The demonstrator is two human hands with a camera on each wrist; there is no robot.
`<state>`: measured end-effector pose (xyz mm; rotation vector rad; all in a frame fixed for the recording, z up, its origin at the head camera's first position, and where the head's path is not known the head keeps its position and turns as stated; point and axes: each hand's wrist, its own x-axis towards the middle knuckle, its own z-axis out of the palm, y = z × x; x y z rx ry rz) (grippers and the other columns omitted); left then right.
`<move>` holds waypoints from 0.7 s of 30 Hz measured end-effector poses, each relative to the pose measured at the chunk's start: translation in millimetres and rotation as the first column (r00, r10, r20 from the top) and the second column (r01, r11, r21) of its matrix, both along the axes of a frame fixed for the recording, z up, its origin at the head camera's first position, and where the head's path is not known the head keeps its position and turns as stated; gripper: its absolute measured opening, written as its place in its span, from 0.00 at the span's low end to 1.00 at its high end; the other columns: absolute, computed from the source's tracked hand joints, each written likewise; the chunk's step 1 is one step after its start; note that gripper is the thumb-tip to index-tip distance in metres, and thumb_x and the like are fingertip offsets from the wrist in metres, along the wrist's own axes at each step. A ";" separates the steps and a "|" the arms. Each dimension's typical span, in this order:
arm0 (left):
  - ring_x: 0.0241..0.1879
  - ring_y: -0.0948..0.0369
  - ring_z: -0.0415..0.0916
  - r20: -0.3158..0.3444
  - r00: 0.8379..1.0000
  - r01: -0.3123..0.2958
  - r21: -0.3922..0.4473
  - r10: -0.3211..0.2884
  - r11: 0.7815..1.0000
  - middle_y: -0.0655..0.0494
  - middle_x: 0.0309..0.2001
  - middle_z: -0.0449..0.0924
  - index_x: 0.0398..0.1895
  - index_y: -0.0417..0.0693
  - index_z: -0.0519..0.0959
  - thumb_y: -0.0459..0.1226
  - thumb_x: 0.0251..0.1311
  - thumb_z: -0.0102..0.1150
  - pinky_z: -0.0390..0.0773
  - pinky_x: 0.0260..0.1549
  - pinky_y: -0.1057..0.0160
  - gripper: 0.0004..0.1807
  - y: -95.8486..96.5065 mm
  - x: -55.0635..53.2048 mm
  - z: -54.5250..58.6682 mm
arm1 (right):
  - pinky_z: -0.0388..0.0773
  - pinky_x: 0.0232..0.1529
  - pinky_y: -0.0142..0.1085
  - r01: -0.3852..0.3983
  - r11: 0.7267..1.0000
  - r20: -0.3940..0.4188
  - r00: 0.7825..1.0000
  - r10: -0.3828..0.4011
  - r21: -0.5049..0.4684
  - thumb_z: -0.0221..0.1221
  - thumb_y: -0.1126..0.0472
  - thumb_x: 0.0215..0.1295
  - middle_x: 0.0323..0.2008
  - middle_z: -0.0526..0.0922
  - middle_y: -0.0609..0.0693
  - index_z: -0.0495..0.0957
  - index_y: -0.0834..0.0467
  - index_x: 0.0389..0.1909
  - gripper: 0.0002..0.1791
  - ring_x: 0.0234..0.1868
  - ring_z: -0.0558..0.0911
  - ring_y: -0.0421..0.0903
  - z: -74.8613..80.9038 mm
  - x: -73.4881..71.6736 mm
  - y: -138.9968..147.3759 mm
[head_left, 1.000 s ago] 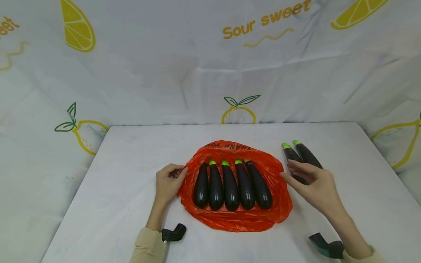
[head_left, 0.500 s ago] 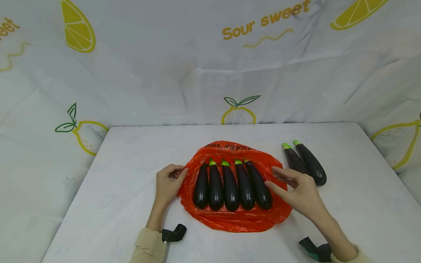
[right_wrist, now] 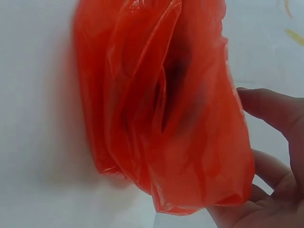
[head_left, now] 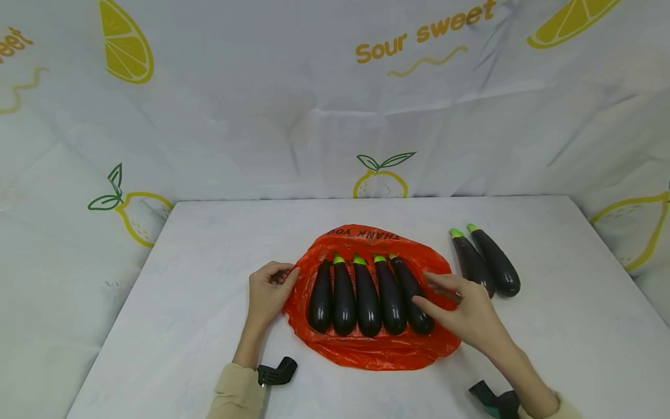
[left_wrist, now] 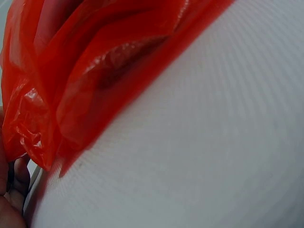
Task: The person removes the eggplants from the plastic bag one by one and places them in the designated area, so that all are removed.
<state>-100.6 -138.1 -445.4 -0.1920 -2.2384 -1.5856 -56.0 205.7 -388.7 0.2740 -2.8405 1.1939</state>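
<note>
An open red plastic bag (head_left: 366, 353) lies in front of me, with "THANK YOU" printed near its far edge. Several eggplants (head_left: 368, 299) with green tips rest side by side in it. At the bag's left edge, my left hand (head_left: 267, 292) pinches the red plastic between thumb and fingers. My right hand (head_left: 466, 308) hovers at the right side, fingers loosely spread, thumb tip overlapping the rightmost eggplant (head_left: 404, 279) in the head view. In the right wrist view, the bag's raised side (right_wrist: 204, 156) partly hides the right fingers (right_wrist: 270, 168).
Right of the bag, two more eggplants (head_left: 494, 262) lie on the white table (head_left: 199, 262). A white cloth with lemon prints (head_left: 262, 116) hangs behind the table. Each wrist carries a black camera mount (head_left: 277, 371).
My right hand has moved left, from in front of the two outer eggplants to over the bag's right side. The left hand has stayed at the bag's left edge.
</note>
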 end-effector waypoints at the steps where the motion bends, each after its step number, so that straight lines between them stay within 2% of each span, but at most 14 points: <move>1: 0.26 0.69 0.69 -0.001 1.000 -0.001 0.000 0.001 1.000 0.40 0.25 0.83 0.32 0.32 0.86 0.23 0.55 0.69 0.71 0.29 0.77 0.02 -0.1 -0.3 -0.8 | 0.85 0.47 0.50 -0.001 1.000 0.005 1.000 0.001 0.004 0.75 0.58 0.57 0.51 0.88 0.64 0.82 0.67 0.58 0.29 0.52 0.86 0.62 -0.5 0.0 -0.6; 10: 0.26 0.69 0.70 0.010 1.000 -0.015 -0.008 0.015 1.000 0.44 0.26 0.83 0.33 0.38 0.88 0.26 0.55 0.71 0.71 0.29 0.77 0.03 -7.9 -11.8 -30.3 | 0.87 0.43 0.47 -0.033 0.999 0.018 0.999 0.032 0.038 0.74 0.56 0.58 0.52 0.86 0.66 0.82 0.68 0.56 0.28 0.50 0.87 0.61 -7.3 -0.2 -3.3; 13: 0.27 0.68 0.70 -0.004 1.000 0.001 0.000 -0.001 1.000 0.46 0.26 0.84 0.33 0.41 0.88 0.28 0.56 0.72 0.72 0.29 0.77 0.03 -10.0 -12.8 -32.8 | 0.88 0.41 0.44 -0.040 0.998 0.039 0.999 0.037 0.054 0.73 0.55 0.59 0.53 0.86 0.67 0.81 0.69 0.57 0.30 0.46 0.89 0.59 -8.7 -0.3 -4.4; 17: 0.27 0.69 0.70 0.000 1.000 0.002 0.004 -0.002 1.000 0.44 0.26 0.83 0.33 0.38 0.88 0.26 0.56 0.71 0.71 0.29 0.78 0.03 -7.5 -10.3 -26.2 | 0.88 0.38 0.41 -0.038 0.997 0.095 0.995 0.031 0.072 0.73 0.53 0.59 0.52 0.86 0.67 0.79 0.71 0.60 0.33 0.42 0.89 0.53 -9.2 0.0 -7.0; 20: 0.27 0.69 0.70 0.004 1.000 -0.001 0.002 0.001 1.000 0.44 0.26 0.83 0.33 0.38 0.88 0.25 0.55 0.71 0.71 0.29 0.78 0.03 -7.1 -10.4 -26.1 | 0.87 0.35 0.37 -0.034 0.995 0.124 0.992 0.022 0.092 0.73 0.52 0.59 0.47 0.87 0.65 0.77 0.72 0.61 0.35 0.37 0.87 0.47 -9.3 -0.3 -8.7; 21: 0.27 0.69 0.70 0.000 1.000 0.003 0.002 -0.003 1.000 0.45 0.26 0.84 0.33 0.39 0.88 0.26 0.56 0.72 0.72 0.29 0.78 0.04 -8.6 -11.9 -30.0 | 0.87 0.34 0.34 -0.032 0.995 0.132 0.991 0.019 0.098 0.73 0.52 0.59 0.45 0.88 0.63 0.77 0.72 0.61 0.36 0.35 0.86 0.45 -9.4 -0.4 -9.1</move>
